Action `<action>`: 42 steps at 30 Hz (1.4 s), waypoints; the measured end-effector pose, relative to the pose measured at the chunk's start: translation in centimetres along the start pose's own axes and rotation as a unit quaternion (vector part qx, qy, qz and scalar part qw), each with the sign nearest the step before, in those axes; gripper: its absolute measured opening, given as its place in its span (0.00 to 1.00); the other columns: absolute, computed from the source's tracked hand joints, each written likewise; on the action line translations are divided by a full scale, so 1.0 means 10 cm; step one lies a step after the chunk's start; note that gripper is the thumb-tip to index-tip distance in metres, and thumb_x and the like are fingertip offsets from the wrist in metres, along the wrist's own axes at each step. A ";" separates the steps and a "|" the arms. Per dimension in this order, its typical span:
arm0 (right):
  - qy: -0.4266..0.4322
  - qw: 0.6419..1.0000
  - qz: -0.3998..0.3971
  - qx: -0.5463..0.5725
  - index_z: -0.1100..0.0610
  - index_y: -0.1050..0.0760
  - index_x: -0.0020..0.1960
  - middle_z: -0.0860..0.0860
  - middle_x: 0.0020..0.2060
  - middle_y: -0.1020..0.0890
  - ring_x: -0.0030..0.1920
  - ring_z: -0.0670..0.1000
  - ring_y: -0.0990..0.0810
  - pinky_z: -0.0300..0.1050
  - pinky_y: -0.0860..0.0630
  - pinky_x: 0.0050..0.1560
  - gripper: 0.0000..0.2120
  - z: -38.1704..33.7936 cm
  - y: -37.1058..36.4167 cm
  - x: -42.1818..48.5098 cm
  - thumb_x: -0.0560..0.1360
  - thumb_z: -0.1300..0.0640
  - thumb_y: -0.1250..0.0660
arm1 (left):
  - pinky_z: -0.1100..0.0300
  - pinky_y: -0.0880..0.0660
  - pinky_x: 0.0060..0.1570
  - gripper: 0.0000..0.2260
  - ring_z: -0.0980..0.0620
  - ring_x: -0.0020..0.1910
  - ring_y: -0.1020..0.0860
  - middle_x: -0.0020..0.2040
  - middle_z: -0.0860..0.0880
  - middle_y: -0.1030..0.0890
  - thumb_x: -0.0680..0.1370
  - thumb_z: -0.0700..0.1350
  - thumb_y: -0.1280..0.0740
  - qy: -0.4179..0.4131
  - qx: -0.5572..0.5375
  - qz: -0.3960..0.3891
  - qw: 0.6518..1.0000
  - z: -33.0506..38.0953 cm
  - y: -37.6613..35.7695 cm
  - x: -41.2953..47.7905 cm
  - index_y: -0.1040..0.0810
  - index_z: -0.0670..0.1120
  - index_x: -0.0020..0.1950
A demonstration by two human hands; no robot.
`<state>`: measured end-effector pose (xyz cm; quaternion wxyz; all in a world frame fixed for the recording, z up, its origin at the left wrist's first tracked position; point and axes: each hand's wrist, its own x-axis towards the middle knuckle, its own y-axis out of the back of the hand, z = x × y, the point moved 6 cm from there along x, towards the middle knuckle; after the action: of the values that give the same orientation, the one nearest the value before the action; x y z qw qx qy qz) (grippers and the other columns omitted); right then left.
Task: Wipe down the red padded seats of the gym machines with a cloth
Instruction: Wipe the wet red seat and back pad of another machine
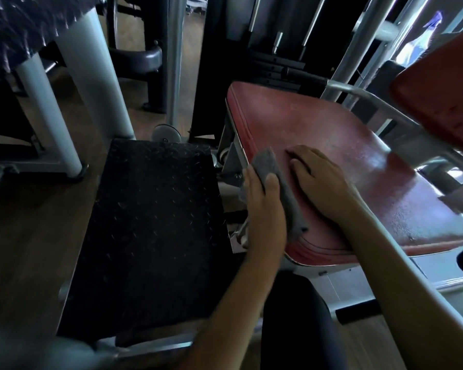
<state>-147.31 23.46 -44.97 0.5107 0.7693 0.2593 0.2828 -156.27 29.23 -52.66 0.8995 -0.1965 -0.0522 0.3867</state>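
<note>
Both hands on seat (318,124) | left hand (262,198) grip clamped on cloth (292,209), pressed at seat's left edge to wipe | right hand (324,180) grip apart, flat on seat, likely bracing

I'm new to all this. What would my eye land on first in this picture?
The worn red padded seat fills the centre right. At its left edge the left hand grips a grey cloth against the pad, while the right hand lies flat on the seat beside it. A black textured footplate sits lower left.
</note>
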 end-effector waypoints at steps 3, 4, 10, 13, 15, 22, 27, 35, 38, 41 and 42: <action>0.000 1.000 0.008 0.005 0.45 0.33 0.72 0.45 0.73 0.31 0.71 0.51 0.31 0.55 0.33 0.71 0.19 0.02 0.00 0.00 0.83 0.47 0.47 | 0.49 0.38 0.75 0.27 0.53 0.76 0.39 0.80 0.55 0.43 0.82 0.60 0.47 -0.017 -0.008 0.007 1.000 0.02 -0.01 -0.19 0.49 0.58 0.80; 0.002 1.000 0.009 0.004 0.45 0.33 0.73 0.45 0.73 0.31 0.71 0.50 0.31 0.55 0.34 0.71 0.19 0.01 -0.01 0.00 0.83 0.47 0.47 | 0.47 0.38 0.75 0.30 0.51 0.76 0.38 0.80 0.53 0.42 0.80 0.62 0.47 -0.017 0.000 -0.006 1.000 0.03 -0.02 -0.05 0.49 0.58 0.80; 0.003 0.998 -0.053 -0.015 0.37 0.40 0.75 0.40 0.76 0.37 0.75 0.47 0.37 0.56 0.38 0.75 0.28 0.15 0.05 -0.02 0.77 0.32 0.53 | 0.42 0.38 0.74 0.44 0.45 0.75 0.36 0.78 0.48 0.38 0.64 0.70 0.47 0.035 0.056 0.014 0.998 0.06 0.08 1.08 0.44 0.56 0.79; -0.020 0.997 -0.070 -0.037 0.34 0.44 0.76 0.39 0.78 0.42 0.77 0.46 0.41 0.52 0.45 0.76 0.28 0.24 0.09 -0.10 0.77 0.30 0.55 | 0.42 0.37 0.73 0.35 0.45 0.75 0.35 0.78 0.47 0.38 0.75 0.65 0.45 0.019 0.039 0.003 0.999 0.11 0.05 0.72 0.47 0.56 0.80; -0.023 0.997 -0.057 -0.046 0.35 0.43 0.76 0.39 0.78 0.42 0.77 0.45 0.42 0.50 0.46 0.75 0.26 0.23 0.10 -0.13 0.79 0.34 0.54 | 0.44 0.37 0.74 0.29 0.48 0.75 0.36 0.79 0.50 0.40 0.80 0.61 0.45 0.011 0.009 -0.017 1.000 0.01 0.02 0.32 0.49 0.58 0.80; -0.035 0.996 -0.057 -0.057 0.35 0.44 0.76 0.38 0.77 0.42 0.77 0.46 0.43 0.55 0.50 0.78 0.26 0.17 0.10 -0.14 0.79 0.34 0.54 | 0.41 0.35 0.72 0.33 0.45 0.73 0.33 0.77 0.46 0.36 0.76 0.63 0.44 0.004 0.046 0.003 0.999 0.06 0.03 0.84 0.46 0.56 0.80; -0.034 0.996 -0.056 -0.055 0.35 0.44 0.76 0.38 0.77 0.43 0.77 0.45 0.43 0.55 0.50 0.78 0.26 0.16 0.11 -0.15 0.79 0.34 0.54 | 0.42 0.36 0.72 0.33 0.46 0.74 0.34 0.78 0.48 0.37 0.76 0.64 0.43 0.018 0.040 0.013 0.999 0.09 0.05 0.66 0.45 0.57 0.80; -0.040 0.996 -0.065 -0.056 0.36 0.44 0.77 0.38 0.78 0.44 0.77 0.46 0.43 0.53 0.51 0.77 0.26 0.15 0.11 -0.16 0.80 0.35 0.54 | 0.48 0.35 0.73 0.24 0.48 0.75 0.35 0.79 0.51 0.41 0.84 0.54 0.45 0.015 0.053 0.009 0.998 0.12 0.01 0.38 0.45 0.58 0.80; -0.040 0.996 -0.063 -0.058 0.36 0.44 0.77 0.38 0.78 0.43 0.77 0.47 0.43 0.54 0.51 0.77 0.25 0.14 0.11 -0.16 0.80 0.35 0.54 | 0.44 0.36 0.73 0.25 0.46 0.74 0.34 0.78 0.48 0.38 0.83 0.54 0.44 0.027 0.054 0.020 0.998 0.25 0.06 0.68 0.44 0.54 0.80; -0.039 0.995 -0.064 -0.058 0.36 0.44 0.77 0.38 0.78 0.43 0.77 0.46 0.43 0.54 0.50 0.77 0.25 0.15 0.11 -0.17 0.80 0.35 0.54 | 0.53 0.34 0.72 0.23 0.53 0.72 0.33 0.77 0.54 0.36 0.84 0.54 0.44 0.026 0.013 0.021 0.999 0.16 0.00 -0.02 0.43 0.59 0.79; -0.039 0.995 -0.066 -0.057 0.35 0.44 0.77 0.38 0.78 0.43 0.77 0.46 0.43 0.54 0.50 0.77 0.26 0.16 0.10 -0.16 0.80 0.34 0.54 | 0.56 0.34 0.72 0.23 0.58 0.72 0.33 0.77 0.58 0.37 0.83 0.54 0.43 0.020 -0.005 0.033 0.999 0.16 0.03 -0.31 0.43 0.61 0.78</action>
<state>-147.23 21.01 -44.79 0.5807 0.7307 0.2734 0.2325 -158.97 27.70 -51.12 0.8859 -0.2105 -0.0298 0.4122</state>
